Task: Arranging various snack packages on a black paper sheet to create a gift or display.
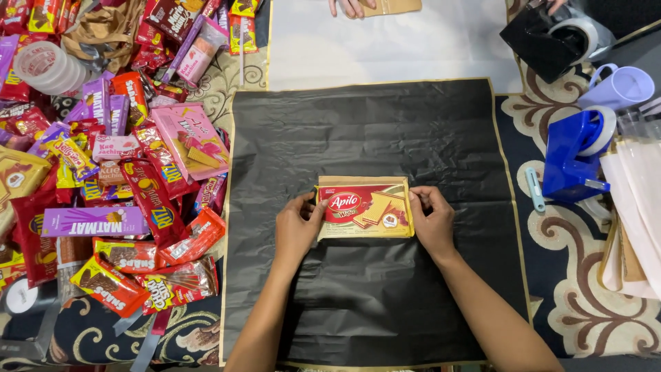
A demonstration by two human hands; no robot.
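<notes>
Head view | wafer pack (365, 208) pinched at both short ends, left hand (297, 226) and right hand (432, 222) | long axis between grips | black sheet (358, 131) beneath

Both forearms are bare (no sleeves, rings or watch visible on the hands (365, 227)).

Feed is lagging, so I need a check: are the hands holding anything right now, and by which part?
Yes. Both hands hold the red and gold wafer box by its short ends: left hand on its left end, right hand on its right. It lies flat on the black sheet.
</notes>
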